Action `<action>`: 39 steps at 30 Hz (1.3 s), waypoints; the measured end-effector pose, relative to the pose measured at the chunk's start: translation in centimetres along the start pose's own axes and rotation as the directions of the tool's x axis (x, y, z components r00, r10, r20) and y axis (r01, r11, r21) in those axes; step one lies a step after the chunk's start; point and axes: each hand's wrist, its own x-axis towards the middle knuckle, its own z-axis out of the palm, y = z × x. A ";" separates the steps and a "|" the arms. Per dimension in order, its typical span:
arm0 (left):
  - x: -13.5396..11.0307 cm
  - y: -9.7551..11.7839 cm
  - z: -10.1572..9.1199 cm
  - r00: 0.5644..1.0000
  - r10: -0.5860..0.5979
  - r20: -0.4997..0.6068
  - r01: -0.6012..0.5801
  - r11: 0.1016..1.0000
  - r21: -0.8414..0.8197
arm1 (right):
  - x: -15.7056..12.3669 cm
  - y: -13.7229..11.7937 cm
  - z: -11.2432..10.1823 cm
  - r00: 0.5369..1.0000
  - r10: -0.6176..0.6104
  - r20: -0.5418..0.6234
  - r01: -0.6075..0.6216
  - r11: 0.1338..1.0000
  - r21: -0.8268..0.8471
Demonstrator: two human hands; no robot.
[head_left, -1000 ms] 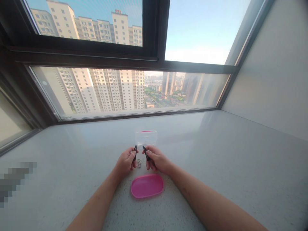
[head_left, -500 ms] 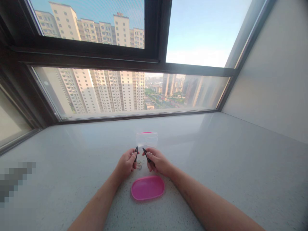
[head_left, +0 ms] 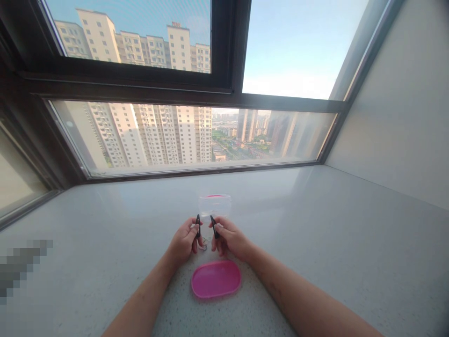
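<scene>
Head view: left hand point(head_left: 183, 241) and right hand point(head_left: 228, 238) each pinch a black hair clip point(head_left: 198, 225), just before clear container point(head_left: 214, 206); small rings point(head_left: 204, 245) on surface point(head_left: 315, 243) between could get knocked away.

two bare forearms run in from the lower edge of the frame toward its centre, with no sleeves, no watch, no bracelet and no gloves on them. the left hand point(head_left: 183, 241) and the right hand point(head_left: 229, 239) are bare too, with short plain nails and no rings that can be made out; both forearms are smooth and unmarked along their length
</scene>
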 end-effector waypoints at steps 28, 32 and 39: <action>0.1 -0.1 0.0 1.000 0.008 0.011 -0.009 0.999 0.043 | -0.1 -0.3 0.2 1.000 0.018 0.016 -0.018 1.000 -0.011; 0.1 0.0 0.0 1.000 0.006 0.006 -0.007 0.999 0.044 | 0.0 -0.3 0.1 0.999 0.019 0.027 -0.019 1.000 -0.006; 0.0 0.2 0.0 1.000 -0.013 0.009 0.013 1.000 0.026 | 0.1 -0.2 0.1 1.000 0.015 0.027 -0.015 1.000 0.015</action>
